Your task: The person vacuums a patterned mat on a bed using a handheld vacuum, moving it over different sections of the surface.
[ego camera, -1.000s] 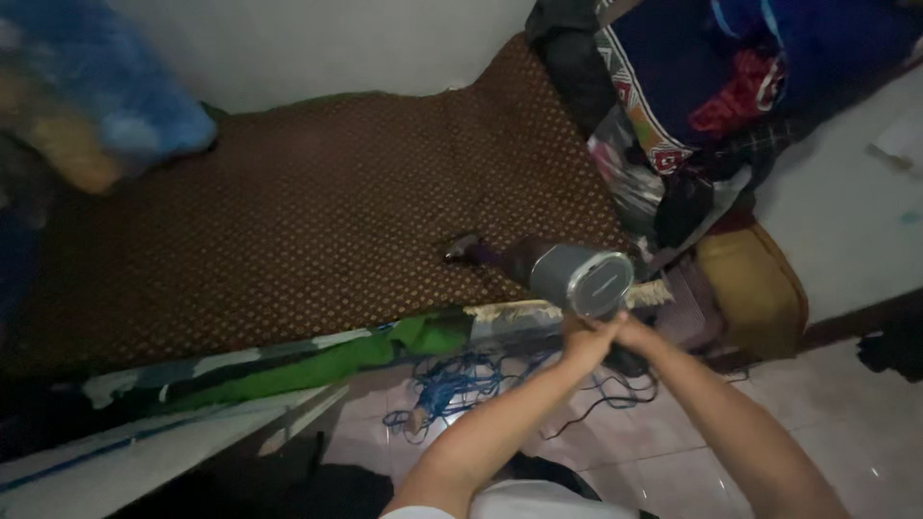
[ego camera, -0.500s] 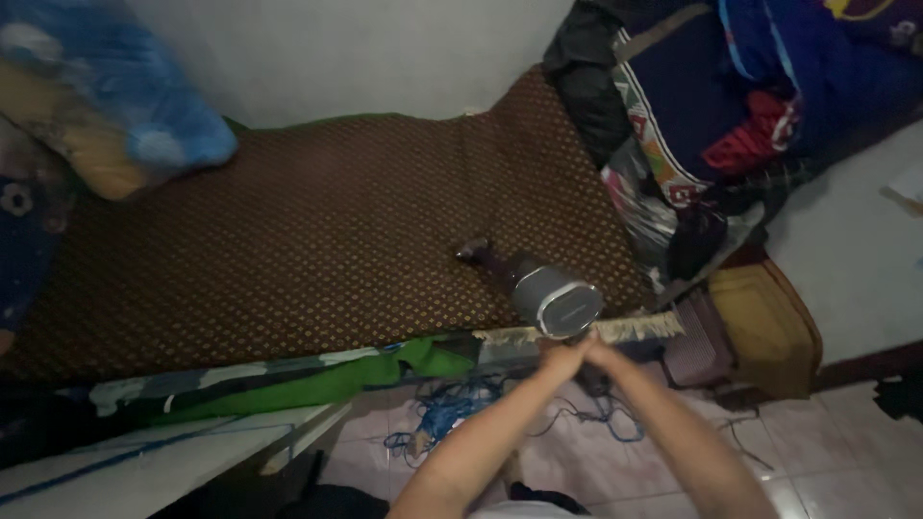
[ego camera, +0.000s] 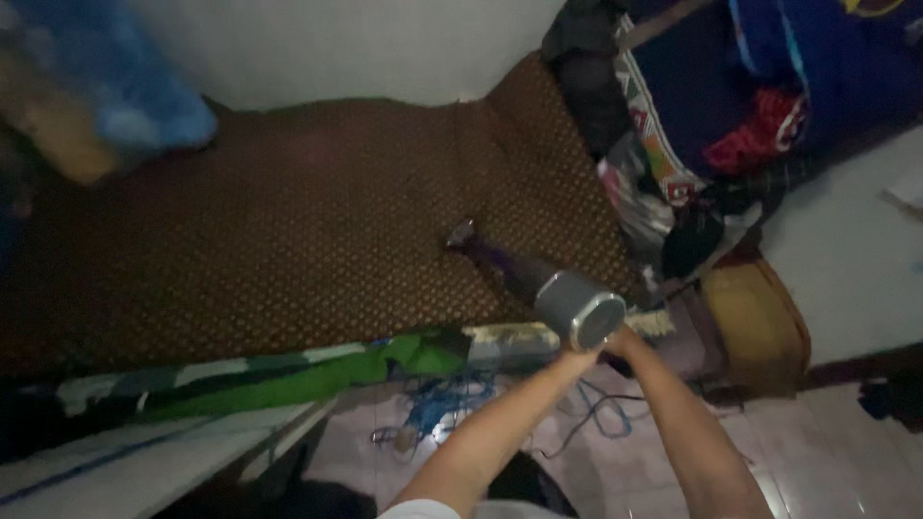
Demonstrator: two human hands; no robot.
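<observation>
A handheld vacuum point(ego camera: 575, 306) with a grey round canister and a dark purple body points away from me. Its nozzle point(ego camera: 462, 234) rests on the brown patterned mattress point(ego camera: 288, 240). My left hand point(ego camera: 580, 358) and my right hand point(ego camera: 627, 341) meet just under the canister at the mattress's near edge. Both are closed on the vacuum's handle, which the canister mostly hides. Both forearms reach up from the bottom of the view.
A heap of clothes and bags point(ego camera: 711, 125) is piled on the mattress's right end. A blue and tan cushion point(ego camera: 115, 106) lies far left. A green cloth point(ego camera: 317, 370) hangs off the near edge. Blue cables point(ego camera: 442, 408) lie on the tiled floor beside a yellow-brown bag point(ego camera: 755, 322).
The canister and my hands have dropped slightly in the view, toward me. The nozzle stays at about the same spot on the mattress. Both hands keep their hold.
</observation>
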